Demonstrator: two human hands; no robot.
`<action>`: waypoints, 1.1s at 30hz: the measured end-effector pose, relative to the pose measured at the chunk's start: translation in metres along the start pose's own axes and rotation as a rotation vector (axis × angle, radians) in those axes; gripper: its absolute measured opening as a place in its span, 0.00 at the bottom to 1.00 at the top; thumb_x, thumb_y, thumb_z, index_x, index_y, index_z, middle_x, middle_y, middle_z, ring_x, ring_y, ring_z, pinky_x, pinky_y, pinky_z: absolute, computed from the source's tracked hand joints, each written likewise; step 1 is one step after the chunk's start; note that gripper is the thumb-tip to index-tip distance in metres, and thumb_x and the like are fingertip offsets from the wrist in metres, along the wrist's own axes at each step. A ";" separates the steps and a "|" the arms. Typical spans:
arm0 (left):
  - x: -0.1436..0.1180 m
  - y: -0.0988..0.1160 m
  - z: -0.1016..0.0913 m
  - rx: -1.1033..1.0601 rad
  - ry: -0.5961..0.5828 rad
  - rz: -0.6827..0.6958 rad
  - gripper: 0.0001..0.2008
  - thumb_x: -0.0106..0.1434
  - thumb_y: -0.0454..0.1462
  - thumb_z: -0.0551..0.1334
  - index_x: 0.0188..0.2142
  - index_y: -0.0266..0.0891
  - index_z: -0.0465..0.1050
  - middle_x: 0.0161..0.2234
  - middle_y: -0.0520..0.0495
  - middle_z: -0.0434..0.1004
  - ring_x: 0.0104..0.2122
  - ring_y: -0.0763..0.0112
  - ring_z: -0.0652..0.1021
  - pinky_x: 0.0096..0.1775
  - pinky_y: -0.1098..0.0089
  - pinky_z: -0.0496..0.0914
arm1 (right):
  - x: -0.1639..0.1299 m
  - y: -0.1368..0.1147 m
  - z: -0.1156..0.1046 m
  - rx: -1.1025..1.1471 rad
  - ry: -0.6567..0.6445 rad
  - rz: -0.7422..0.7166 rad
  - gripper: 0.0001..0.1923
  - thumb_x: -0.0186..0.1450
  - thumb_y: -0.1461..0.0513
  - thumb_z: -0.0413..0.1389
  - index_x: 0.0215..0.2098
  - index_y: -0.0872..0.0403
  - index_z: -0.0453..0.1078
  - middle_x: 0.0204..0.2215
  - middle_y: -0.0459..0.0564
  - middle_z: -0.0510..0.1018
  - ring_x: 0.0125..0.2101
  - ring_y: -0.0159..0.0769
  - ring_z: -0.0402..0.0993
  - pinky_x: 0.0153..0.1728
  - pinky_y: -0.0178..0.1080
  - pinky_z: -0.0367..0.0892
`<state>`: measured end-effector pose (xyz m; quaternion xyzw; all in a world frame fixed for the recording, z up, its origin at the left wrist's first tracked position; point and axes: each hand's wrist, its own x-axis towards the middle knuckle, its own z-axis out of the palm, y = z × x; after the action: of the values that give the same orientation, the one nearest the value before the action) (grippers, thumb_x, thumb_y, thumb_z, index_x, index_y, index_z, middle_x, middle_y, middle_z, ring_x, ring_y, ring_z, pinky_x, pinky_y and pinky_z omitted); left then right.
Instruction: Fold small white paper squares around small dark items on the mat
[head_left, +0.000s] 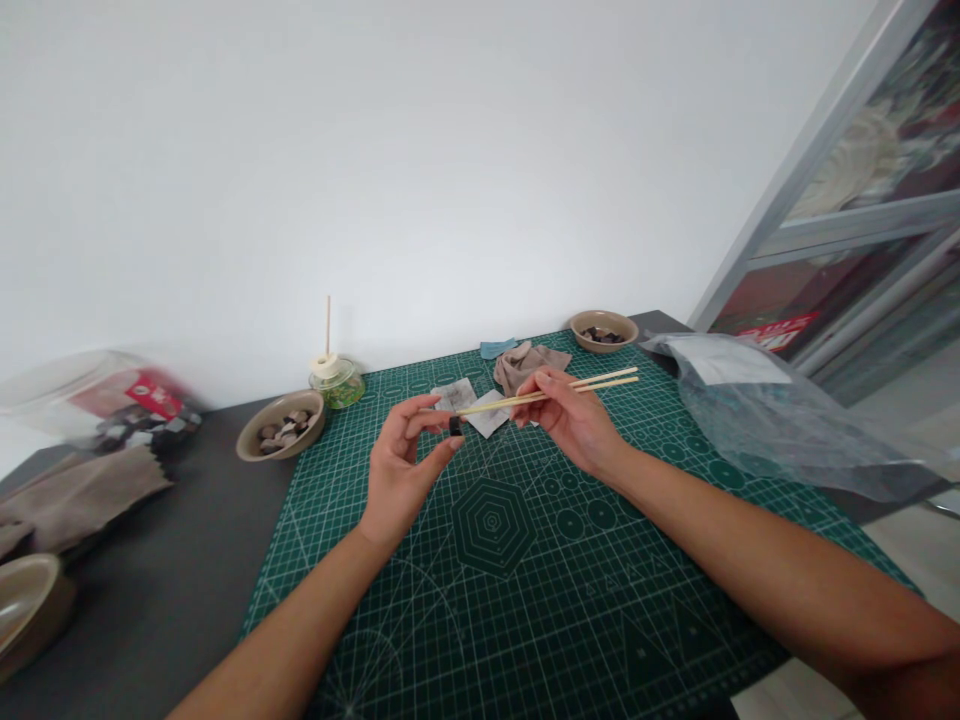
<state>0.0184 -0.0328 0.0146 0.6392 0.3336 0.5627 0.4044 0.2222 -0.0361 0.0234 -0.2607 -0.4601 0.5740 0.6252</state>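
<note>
Here we are over the green gridded mat (517, 630) on the dark bench (199, 550), and both our hands are up and working. Our left hand (397, 455) has a small dark block (455, 427) pinched between thumb and fingers, held above the mat. In from the other side comes our right hand (576, 418), gripping a pair of pale wooden sticks (487, 406), their tips right at the block; whether they touch it, we can't tell. Behind, we have white papers (487, 422) lying on the mat, then a crumpled brownish cloth (529, 364) beside a small blue piece (497, 349). A bowl (600, 317) with dark pieces sits at the far right corner. Over to our left, a clear jar (346, 388) has a thin stick (328, 325) standing upright from it, and just beside it there's a tan bowl (279, 403) of mixed light and dark pieces. Far right, a clear plastic bag (750, 410) drapes across the mat's edge.
</note>
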 end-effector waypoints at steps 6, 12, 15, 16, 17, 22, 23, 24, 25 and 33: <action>-0.001 -0.004 -0.001 0.047 -0.026 0.008 0.20 0.54 0.33 0.67 0.47 0.41 0.66 0.35 0.50 0.78 0.38 0.68 0.76 0.47 0.66 0.66 | -0.001 -0.001 -0.001 -0.025 -0.024 -0.052 0.13 0.61 0.54 0.57 0.27 0.55 0.72 0.22 0.47 0.77 0.23 0.32 0.72 0.26 0.34 0.69; -0.001 -0.006 -0.001 0.110 -0.033 -0.008 0.20 0.54 0.34 0.67 0.47 0.40 0.66 0.34 0.49 0.77 0.38 0.66 0.76 0.47 0.64 0.67 | -0.007 -0.001 0.002 -0.130 -0.112 -0.061 0.13 0.64 0.54 0.55 0.29 0.55 0.72 0.23 0.47 0.77 0.25 0.33 0.74 0.28 0.35 0.69; 0.000 -0.005 0.000 0.109 -0.014 -0.020 0.20 0.54 0.34 0.67 0.46 0.40 0.66 0.34 0.50 0.77 0.38 0.66 0.76 0.47 0.64 0.67 | -0.007 -0.001 0.002 -0.141 -0.104 -0.067 0.14 0.64 0.54 0.55 0.28 0.55 0.71 0.22 0.47 0.76 0.25 0.33 0.73 0.27 0.35 0.69; 0.000 -0.004 0.001 0.107 -0.008 -0.023 0.20 0.54 0.34 0.67 0.46 0.40 0.66 0.34 0.50 0.77 0.38 0.67 0.76 0.47 0.64 0.67 | -0.007 -0.002 0.001 -0.144 -0.096 -0.067 0.14 0.64 0.53 0.55 0.28 0.55 0.71 0.22 0.47 0.76 0.25 0.33 0.73 0.27 0.35 0.69; 0.000 -0.004 0.001 0.104 -0.004 -0.027 0.20 0.54 0.34 0.67 0.46 0.40 0.66 0.34 0.50 0.77 0.38 0.67 0.77 0.47 0.64 0.68 | -0.007 -0.002 0.001 -0.148 -0.090 -0.065 0.14 0.63 0.53 0.55 0.28 0.55 0.71 0.22 0.47 0.76 0.24 0.33 0.73 0.27 0.35 0.69; 0.002 -0.003 -0.001 0.100 0.015 -0.076 0.20 0.54 0.36 0.67 0.46 0.40 0.66 0.34 0.49 0.78 0.38 0.66 0.77 0.46 0.64 0.68 | -0.004 -0.001 -0.002 -0.167 -0.047 -0.072 0.14 0.63 0.53 0.55 0.27 0.56 0.70 0.21 0.47 0.75 0.22 0.32 0.72 0.25 0.35 0.68; 0.003 -0.003 -0.002 0.104 0.019 -0.090 0.20 0.54 0.36 0.67 0.46 0.40 0.66 0.34 0.49 0.78 0.38 0.66 0.77 0.46 0.64 0.68 | -0.004 0.000 -0.002 -0.172 -0.031 -0.071 0.15 0.63 0.53 0.55 0.26 0.56 0.70 0.21 0.47 0.75 0.22 0.32 0.71 0.24 0.35 0.68; 0.003 -0.004 -0.003 0.107 0.021 -0.102 0.20 0.53 0.36 0.67 0.45 0.39 0.66 0.34 0.49 0.78 0.38 0.66 0.76 0.46 0.64 0.68 | -0.003 0.000 -0.003 -0.178 -0.012 -0.069 0.15 0.63 0.53 0.55 0.26 0.55 0.70 0.20 0.47 0.75 0.21 0.32 0.71 0.24 0.35 0.68; 0.003 -0.005 -0.003 0.109 0.019 -0.112 0.20 0.53 0.37 0.67 0.45 0.39 0.66 0.34 0.49 0.78 0.37 0.66 0.76 0.45 0.64 0.68 | -0.002 0.001 -0.004 -0.186 0.008 -0.065 0.15 0.62 0.52 0.55 0.26 0.55 0.70 0.20 0.47 0.75 0.21 0.32 0.71 0.24 0.35 0.67; 0.001 -0.013 0.000 0.123 -0.040 -0.145 0.19 0.53 0.37 0.67 0.45 0.38 0.67 0.33 0.47 0.78 0.37 0.65 0.77 0.45 0.62 0.68 | 0.008 0.002 -0.016 -0.415 0.104 -0.101 0.19 0.63 0.48 0.53 0.27 0.54 0.70 0.19 0.47 0.75 0.21 0.33 0.71 0.23 0.36 0.66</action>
<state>0.0186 -0.0258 0.0038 0.6480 0.4049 0.4976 0.4106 0.2347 -0.0245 0.0167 -0.3897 -0.5480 0.4207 0.6089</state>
